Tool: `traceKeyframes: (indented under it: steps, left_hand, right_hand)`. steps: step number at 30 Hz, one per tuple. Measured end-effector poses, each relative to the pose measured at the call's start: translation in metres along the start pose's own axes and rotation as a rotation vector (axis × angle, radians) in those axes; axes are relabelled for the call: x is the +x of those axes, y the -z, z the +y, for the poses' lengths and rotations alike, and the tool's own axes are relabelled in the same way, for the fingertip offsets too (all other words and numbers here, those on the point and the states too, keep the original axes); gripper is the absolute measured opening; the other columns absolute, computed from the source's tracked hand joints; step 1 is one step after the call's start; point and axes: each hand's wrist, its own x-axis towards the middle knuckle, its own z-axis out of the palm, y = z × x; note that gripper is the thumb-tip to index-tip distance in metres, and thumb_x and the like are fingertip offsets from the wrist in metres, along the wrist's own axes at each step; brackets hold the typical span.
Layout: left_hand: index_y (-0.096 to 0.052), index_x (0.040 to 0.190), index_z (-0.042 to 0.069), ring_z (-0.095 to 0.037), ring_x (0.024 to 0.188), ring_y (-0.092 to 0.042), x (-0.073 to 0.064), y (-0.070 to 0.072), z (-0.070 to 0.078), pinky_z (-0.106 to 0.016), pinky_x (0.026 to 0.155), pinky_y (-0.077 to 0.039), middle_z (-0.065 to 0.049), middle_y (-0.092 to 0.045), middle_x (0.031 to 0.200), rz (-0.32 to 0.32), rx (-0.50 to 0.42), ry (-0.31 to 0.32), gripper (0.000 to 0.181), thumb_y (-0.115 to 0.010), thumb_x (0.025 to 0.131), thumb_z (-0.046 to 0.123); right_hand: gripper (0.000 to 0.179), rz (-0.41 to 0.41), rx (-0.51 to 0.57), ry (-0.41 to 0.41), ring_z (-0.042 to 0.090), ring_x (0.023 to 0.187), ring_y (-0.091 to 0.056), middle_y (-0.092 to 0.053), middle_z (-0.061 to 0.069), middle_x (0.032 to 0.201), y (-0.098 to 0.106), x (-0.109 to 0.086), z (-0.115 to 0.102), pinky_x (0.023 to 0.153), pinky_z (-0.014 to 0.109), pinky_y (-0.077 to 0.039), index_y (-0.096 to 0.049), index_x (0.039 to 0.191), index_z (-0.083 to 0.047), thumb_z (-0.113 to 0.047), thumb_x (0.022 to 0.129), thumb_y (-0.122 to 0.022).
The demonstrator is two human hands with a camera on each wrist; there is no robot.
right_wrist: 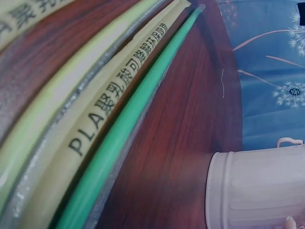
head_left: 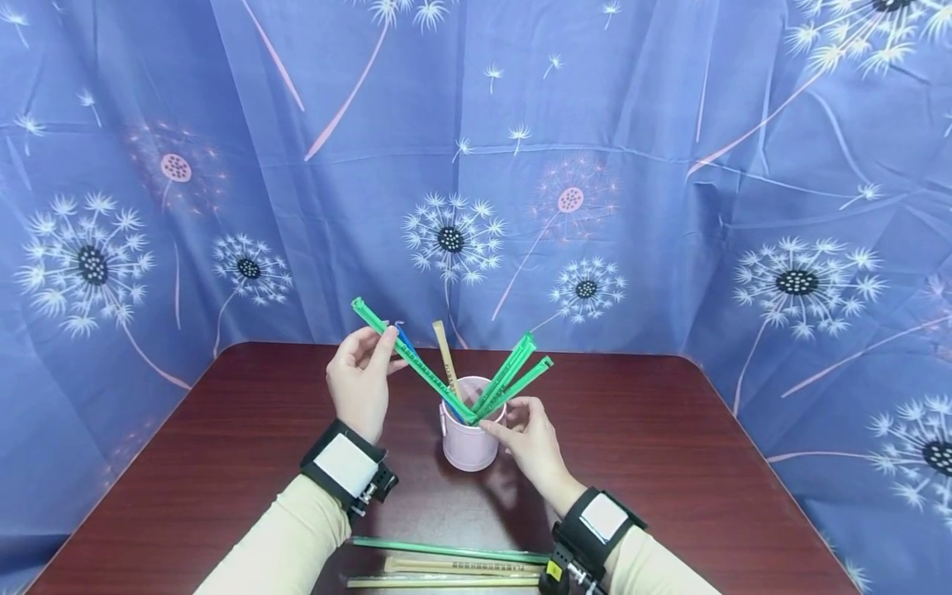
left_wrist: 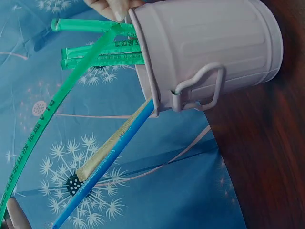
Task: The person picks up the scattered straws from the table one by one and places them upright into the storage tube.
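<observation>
Cream L sleeve [head_left: 271,537] & R sleeve [head_left: 658,566] come nearest head cam, reaching in over surface's near side, black wrist straps [head_left: 320,454] at their ends. Biggest thing: blue dandelion-print curtain [head_left: 647,273], hung past far edge. Next, dark red-brown surface [head_left: 260,430], far corners rounded off. Pale pink bucket [head_left: 470,450] stands upright on it, approx midway btwn L & R edges.

L grip [head_left: 362,376], to L of bucket & higher than its rim, pinches held green straw [head_left: 427,374] nr upper end. R grip [head_left: 537,442] holds bucket at R side of rim, fingers curled; whether it also touches straw's low end, can't tell.

Key relation: held straw's long axis slants, top toward surface's L edge, low end down at bucket mouth, just beside R grip's thumb. So L grip has top, R grip is nearer bottom; whether that end is inside rim or just over it, can't tell.

Also in bucket: two other green straws [head_left: 506,373] leaning toward R edge, cream straw [head_left: 446,351] tipped a bit L, blue straw [left_wrist: 109,157] slanting L behind held one. Toward near edge, loose straws lie side by side, axes L–R: green one [head_left: 449,549] farthest in, then printed cream one [head_left: 464,567], then yellow one [head_left: 439,583].
</observation>
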Motion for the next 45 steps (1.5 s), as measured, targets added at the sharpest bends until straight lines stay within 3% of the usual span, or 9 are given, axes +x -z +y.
traceKeyframes:
  steps: [4,13,20,26,34,45]
  left_hand:
    - [-0.068,0.109,-0.004,-0.004,0.076,-0.070,0.001,-0.002,-0.001,-0.028,0.066,-0.061,-0.025,-0.070,0.106,-0.003,0.005,-0.003,0.023,-0.069,0.093,0.013]
    - [-0.067,0.109,-0.004,-0.003,0.075,-0.069,-0.002,-0.003,-0.017,-0.030,0.068,-0.061,-0.017,-0.071,0.099,-0.002,0.063,0.035,0.024,-0.069,0.093,0.013]
    - [-0.068,0.109,-0.003,-0.001,0.074,-0.069,-0.007,-0.003,-0.031,-0.025,0.068,-0.061,-0.021,-0.071,0.103,-0.011,0.129,0.071,0.025,-0.070,0.093,0.016]
    - [-0.068,0.110,-0.001,-0.004,0.078,-0.070,-0.014,-0.003,-0.042,-0.031,0.072,-0.061,-0.021,-0.071,0.106,-0.045,0.181,0.123,0.026,-0.070,0.093,0.018]
    - [-0.068,0.110,-0.002,-0.004,0.077,-0.070,-0.020,-0.004,-0.053,-0.025,0.069,-0.061,-0.022,-0.071,0.106,-0.066,0.209,0.173,0.026,-0.070,0.093,0.017]
    - [-0.069,0.104,-0.002,-0.028,0.087,-0.072,-0.027,-0.005,-0.061,-0.027,0.066,-0.061,-0.020,-0.073,0.100,-0.099,0.290,0.199,0.022,-0.072,0.091,0.015]
  right_hand:
    - [0.054,-0.007,-0.029,0.015,0.012,0.072,-0.059,-0.062,0.017,0.099,0.000,0.002,0.001,0.063,0.041,-0.061,-0.054,0.123,0.004,-0.015,0.080,-0.081]
    - [0.056,-0.025,-0.066,0.056,0.015,0.075,-0.059,-0.061,0.018,0.101,0.000,0.002,0.002,0.056,0.033,-0.058,-0.056,0.125,0.008,-0.016,0.081,-0.081]
    - [0.053,-0.036,-0.058,0.047,0.012,0.065,-0.057,-0.062,0.018,0.099,0.000,0.002,0.002,0.057,0.043,-0.060,-0.057,0.124,0.006,-0.015,0.081,-0.080]
    - [0.052,-0.048,-0.058,0.029,0.012,0.065,-0.056,-0.062,0.018,0.098,0.000,0.001,0.002,0.056,0.039,-0.059,-0.056,0.125,0.006,-0.015,0.083,-0.079]
    - [0.054,-0.058,-0.052,0.022,0.012,0.065,-0.056,-0.062,0.019,0.100,0.001,0.000,0.001,0.059,0.047,-0.060,-0.054,0.127,0.007,-0.015,0.084,-0.079]
    - [0.054,-0.063,-0.059,0.015,0.012,0.068,-0.057,-0.063,0.020,0.102,0.001,-0.001,0.001,0.057,0.046,-0.059,-0.054,0.127,0.005,-0.017,0.084,-0.079]
